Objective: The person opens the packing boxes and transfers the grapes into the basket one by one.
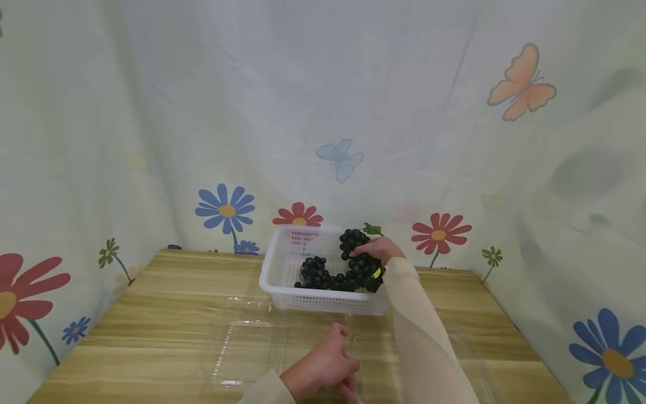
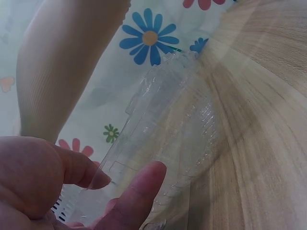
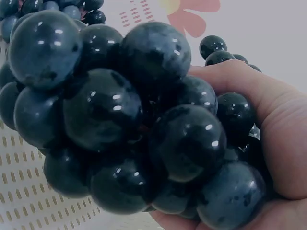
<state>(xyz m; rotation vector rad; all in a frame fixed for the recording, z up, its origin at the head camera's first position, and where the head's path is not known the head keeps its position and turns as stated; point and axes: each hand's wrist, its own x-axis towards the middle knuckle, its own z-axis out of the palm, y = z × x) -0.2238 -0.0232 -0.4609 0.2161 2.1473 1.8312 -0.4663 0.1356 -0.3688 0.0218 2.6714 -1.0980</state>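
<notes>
My right hand (image 1: 379, 249) reaches into a white plastic basket (image 1: 323, 301) and grips a bunch of dark grapes (image 3: 103, 110). Its thumb and fingers curl round the back of the bunch in the right wrist view. Another grape bunch (image 1: 315, 273) lies at the left inside the basket. Nearer to me, my left hand (image 1: 325, 359) is low over the table. In the left wrist view its thumb and a finger pinch the edge of a clear plastic clamshell box (image 2: 168, 120), which stands tilted on the wood.
The basket stands at the back of the wood-grain table (image 1: 151, 325). A see-through plastic box section (image 1: 242, 353) lies left of my left hand. A green leaf (image 1: 372, 229) pokes up at the basket's back rim. Behind hangs a flower-print curtain (image 1: 353, 84).
</notes>
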